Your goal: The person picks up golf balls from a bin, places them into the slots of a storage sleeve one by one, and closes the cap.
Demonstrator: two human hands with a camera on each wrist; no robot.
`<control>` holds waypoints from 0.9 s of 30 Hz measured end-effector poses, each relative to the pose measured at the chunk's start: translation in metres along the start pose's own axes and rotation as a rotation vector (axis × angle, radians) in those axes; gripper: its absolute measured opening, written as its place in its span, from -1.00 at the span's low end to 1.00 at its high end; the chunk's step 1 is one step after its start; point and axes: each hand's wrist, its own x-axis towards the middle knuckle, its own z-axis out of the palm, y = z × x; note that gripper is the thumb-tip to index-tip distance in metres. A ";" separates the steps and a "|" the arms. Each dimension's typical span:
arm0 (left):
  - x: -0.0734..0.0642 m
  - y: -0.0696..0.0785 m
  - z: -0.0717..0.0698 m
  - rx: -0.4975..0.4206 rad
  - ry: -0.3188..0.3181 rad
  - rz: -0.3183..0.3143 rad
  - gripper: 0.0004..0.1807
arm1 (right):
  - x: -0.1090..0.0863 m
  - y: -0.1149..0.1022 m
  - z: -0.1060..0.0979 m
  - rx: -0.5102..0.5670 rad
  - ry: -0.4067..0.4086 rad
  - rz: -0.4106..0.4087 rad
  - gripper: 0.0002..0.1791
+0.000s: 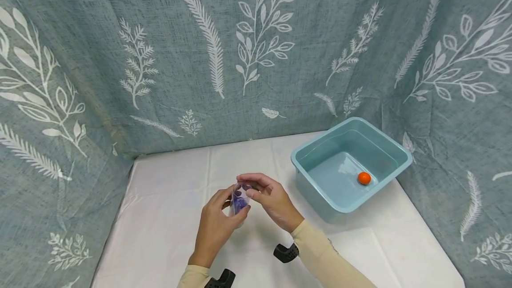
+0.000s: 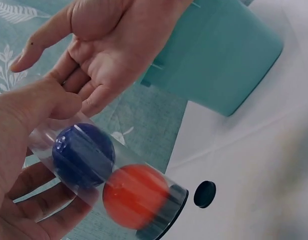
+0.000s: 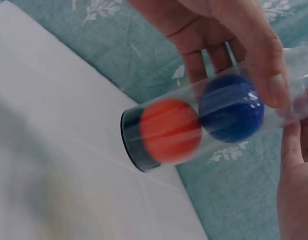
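My left hand (image 1: 218, 221) grips a clear plastic tube (image 3: 188, 90) round its side, thumb and fingers on opposite sides. Inside are a blue ball (image 2: 84, 156) and, nearer the dark-capped end, an orange ball (image 2: 136, 196); the left wrist view shows that end lower. My right hand (image 1: 274, 199) is at the tube's other end, its fingers beside the rim and its thumb extended. The right wrist view shows fingertips there through the clear plastic; whether they reach inside I cannot tell. Both balls also show in the right wrist view.
A teal plastic basin (image 1: 316, 190) stands on the white-covered table (image 1: 160, 217) to the right, with another orange ball (image 1: 364, 178) on its floor. A small dark disc (image 2: 204, 194) appears beyond the capped end. Patterned teal cloth (image 1: 240, 57) surrounds the table at back and sides.
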 end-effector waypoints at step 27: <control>-0.002 -0.004 -0.001 0.012 -0.017 -0.039 -0.38 | 0.012 -0.102 -0.126 0.062 -0.152 0.129 -0.66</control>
